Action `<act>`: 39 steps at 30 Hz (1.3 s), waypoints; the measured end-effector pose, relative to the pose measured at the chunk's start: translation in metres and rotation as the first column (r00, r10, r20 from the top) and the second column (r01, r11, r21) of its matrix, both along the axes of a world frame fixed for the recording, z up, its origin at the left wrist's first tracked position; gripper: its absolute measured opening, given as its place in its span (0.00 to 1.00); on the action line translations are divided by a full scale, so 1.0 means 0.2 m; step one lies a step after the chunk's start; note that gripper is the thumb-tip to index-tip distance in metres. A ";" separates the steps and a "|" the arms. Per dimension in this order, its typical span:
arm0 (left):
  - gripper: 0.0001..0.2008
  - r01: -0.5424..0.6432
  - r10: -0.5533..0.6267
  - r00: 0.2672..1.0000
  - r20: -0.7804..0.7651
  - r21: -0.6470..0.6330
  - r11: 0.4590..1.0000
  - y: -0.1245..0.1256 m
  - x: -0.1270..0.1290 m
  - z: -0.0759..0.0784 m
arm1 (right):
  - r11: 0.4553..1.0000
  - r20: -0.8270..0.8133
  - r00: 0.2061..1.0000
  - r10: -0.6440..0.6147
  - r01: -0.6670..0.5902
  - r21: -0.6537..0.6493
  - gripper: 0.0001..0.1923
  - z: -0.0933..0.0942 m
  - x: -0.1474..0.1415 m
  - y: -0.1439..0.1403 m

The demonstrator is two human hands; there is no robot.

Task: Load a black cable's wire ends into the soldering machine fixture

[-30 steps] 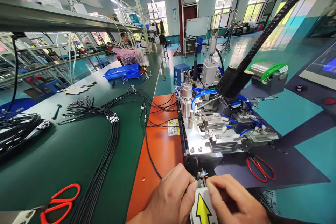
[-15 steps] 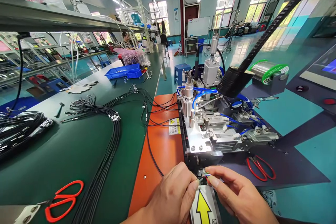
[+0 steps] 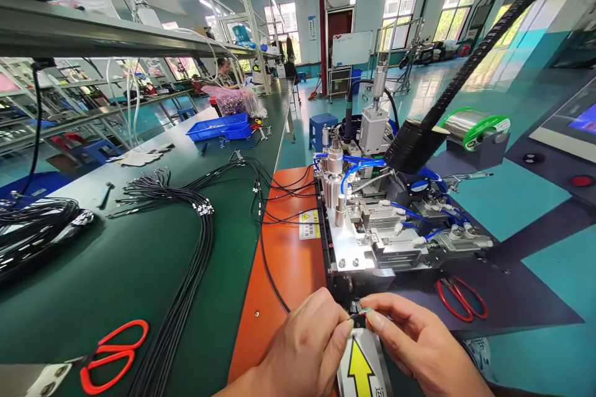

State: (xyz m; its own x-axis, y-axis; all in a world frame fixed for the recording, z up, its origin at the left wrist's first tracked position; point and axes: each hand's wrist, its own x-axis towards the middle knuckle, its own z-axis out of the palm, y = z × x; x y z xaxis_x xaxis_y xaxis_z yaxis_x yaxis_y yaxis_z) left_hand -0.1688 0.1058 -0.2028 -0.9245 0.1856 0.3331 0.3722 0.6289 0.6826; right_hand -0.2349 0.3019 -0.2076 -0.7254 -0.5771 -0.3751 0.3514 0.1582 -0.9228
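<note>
Between my hands is the end of a black cable [image 3: 274, 285], its thin coloured wires [image 3: 365, 311] fanning out of the sheath. My left hand [image 3: 310, 341] pinches the black sheath just behind the wires. With thumb and forefinger, my right hand [image 3: 414, 335] is closed on the coloured wire ends. Both hands are over the near end of the machine, above a metal plate with a yellow arrow [image 3: 361, 369]. The wire tips are partly hidden by my right fingers.
Ahead stands a machine with metal cylinders [image 3: 372, 211] and blue hoses. Red-handled scissors [image 3: 460, 298] lie to the right, another red-handled pair [image 3: 114, 353] at left. A bundle of black cables [image 3: 186, 285] runs along the green bench. A black flexible arm [image 3: 414, 142] overhangs the machine.
My right fingers have shifted slightly left and closed further over the coloured wires, so less of them shows. My left hand stays almost still.
</note>
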 end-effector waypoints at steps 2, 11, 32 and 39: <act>0.06 0.000 0.000 1.000 -0.006 -0.005 1.000 0.00 -0.01 0.00 | 0.999 -0.019 0.999 -0.039 0.040 0.026 0.28 0.02 0.00 -0.01; 0.04 0.038 -0.037 0.999 -0.035 0.016 0.999 -0.01 0.00 -0.02 | 0.966 -0.367 0.909 -0.198 0.243 0.081 0.30 0.15 -0.03 -0.09; 0.16 -0.061 0.077 0.985 0.153 -0.108 0.992 0.04 0.02 0.01 | 0.957 -0.607 0.788 -0.104 0.245 0.154 0.25 0.06 0.02 -0.03; 0.16 -0.076 0.104 0.970 0.219 -0.132 0.988 0.04 0.02 0.03 | 0.967 -0.298 0.929 0.220 -0.168 0.189 0.24 -0.01 0.01 0.08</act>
State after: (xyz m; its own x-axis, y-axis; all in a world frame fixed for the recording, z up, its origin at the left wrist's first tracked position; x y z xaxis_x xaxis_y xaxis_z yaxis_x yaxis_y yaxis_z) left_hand -0.1644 0.1142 -0.1971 -0.9876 0.1244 0.0954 0.1563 0.7364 0.6582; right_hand -0.2337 0.3179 -0.2098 -0.7005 -0.6706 -0.2442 -0.0042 0.3461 -0.9382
